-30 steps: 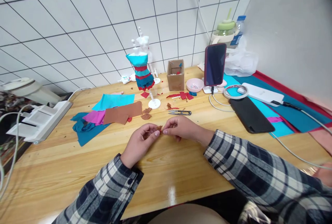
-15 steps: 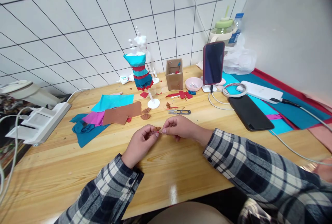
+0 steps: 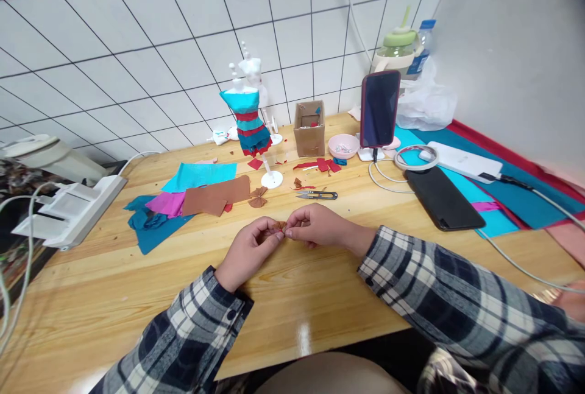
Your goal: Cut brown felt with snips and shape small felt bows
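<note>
Between my fingertips is a small pleated piece of brown crepe paper (image 3: 280,225) with a bit of red at its base. My left hand (image 3: 251,249) pinches it from the left, thumb against fingers. My right hand (image 3: 319,225) is closed at its right edge, thumb and index finger pressed together on it. My fingers hide much of the piece. Just beyond lie a brown paper bow (image 3: 258,197) and thread snips (image 3: 317,195). Further back stands a small white dress form (image 3: 249,121) wrapped in turquoise, red and teal paper.
Brown (image 3: 208,197), turquoise and magenta sheets lie left. At the back are a cardboard box (image 3: 309,141), a pink bowl (image 3: 344,145) and a propped phone (image 3: 379,108). A black phone (image 3: 442,199), cables and a power bank (image 3: 466,161) lie right; a power strip (image 3: 75,211) sits far left.
The view has shifted slightly. Both hands stay together around the brown piece; the right fingertips now sit a little closer against it.
</note>
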The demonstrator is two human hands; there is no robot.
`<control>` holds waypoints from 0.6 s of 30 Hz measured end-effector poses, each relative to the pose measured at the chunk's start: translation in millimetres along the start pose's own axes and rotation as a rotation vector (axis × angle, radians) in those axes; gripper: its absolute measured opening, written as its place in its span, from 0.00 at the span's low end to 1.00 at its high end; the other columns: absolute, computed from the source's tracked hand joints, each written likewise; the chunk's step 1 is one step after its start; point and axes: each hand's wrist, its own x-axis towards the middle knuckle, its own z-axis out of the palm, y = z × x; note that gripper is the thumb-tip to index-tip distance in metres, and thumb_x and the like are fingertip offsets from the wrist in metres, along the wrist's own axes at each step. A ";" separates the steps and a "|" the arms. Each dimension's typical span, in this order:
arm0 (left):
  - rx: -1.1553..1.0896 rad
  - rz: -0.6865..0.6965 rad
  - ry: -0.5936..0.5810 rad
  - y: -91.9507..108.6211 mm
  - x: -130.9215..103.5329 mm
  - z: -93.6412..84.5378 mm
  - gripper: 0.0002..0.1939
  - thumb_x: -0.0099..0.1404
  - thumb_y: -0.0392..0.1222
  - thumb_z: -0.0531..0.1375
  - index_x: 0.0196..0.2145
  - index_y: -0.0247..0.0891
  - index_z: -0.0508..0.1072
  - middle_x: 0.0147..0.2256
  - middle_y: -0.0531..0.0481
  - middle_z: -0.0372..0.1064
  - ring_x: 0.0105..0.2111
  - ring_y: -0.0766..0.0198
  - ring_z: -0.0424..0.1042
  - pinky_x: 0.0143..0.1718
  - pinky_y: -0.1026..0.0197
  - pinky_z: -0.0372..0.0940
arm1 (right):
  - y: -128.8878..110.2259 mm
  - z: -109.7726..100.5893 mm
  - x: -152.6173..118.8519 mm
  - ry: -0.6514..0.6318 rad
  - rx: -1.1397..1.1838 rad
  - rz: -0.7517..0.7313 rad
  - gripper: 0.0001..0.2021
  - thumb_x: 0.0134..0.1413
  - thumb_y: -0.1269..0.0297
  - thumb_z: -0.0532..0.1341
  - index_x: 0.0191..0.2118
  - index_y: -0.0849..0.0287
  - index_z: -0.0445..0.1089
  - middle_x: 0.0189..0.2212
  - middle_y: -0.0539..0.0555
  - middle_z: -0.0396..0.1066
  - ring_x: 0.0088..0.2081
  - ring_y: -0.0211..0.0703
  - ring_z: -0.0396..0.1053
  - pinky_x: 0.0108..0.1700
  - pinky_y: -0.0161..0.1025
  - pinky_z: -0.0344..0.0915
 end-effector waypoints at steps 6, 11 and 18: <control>0.005 -0.002 0.001 1.5 0.0 0.2 0.12 0.59 0.49 0.59 0.29 0.36 0.68 0.30 0.51 0.68 0.31 0.64 0.66 0.36 0.63 0.62 | 0.0 2.7 -0.7 0.023 -0.013 -0.025 0.06 0.49 0.62 0.62 0.30 0.59 0.67 0.20 0.43 0.63 0.17 0.29 0.62 0.18 0.27 0.60; 0.002 -0.003 0.017 0.8 0.5 -0.4 0.12 0.60 0.49 0.58 0.29 0.36 0.69 0.29 0.51 0.68 0.30 0.64 0.65 0.34 0.63 0.61 | 4.5 -0.4 1.1 0.008 0.010 -0.038 0.10 0.49 0.59 0.62 0.35 0.59 0.71 0.23 0.46 0.65 0.18 0.30 0.62 0.19 0.29 0.62; 0.042 0.021 0.011 -2.0 0.1 1.1 0.12 0.60 0.48 0.58 0.28 0.36 0.68 0.28 0.52 0.66 0.30 0.64 0.64 0.33 0.63 0.62 | 5.8 2.3 1.7 0.012 -0.045 -0.028 0.06 0.50 0.63 0.60 0.30 0.59 0.68 0.22 0.46 0.65 0.19 0.30 0.61 0.20 0.29 0.61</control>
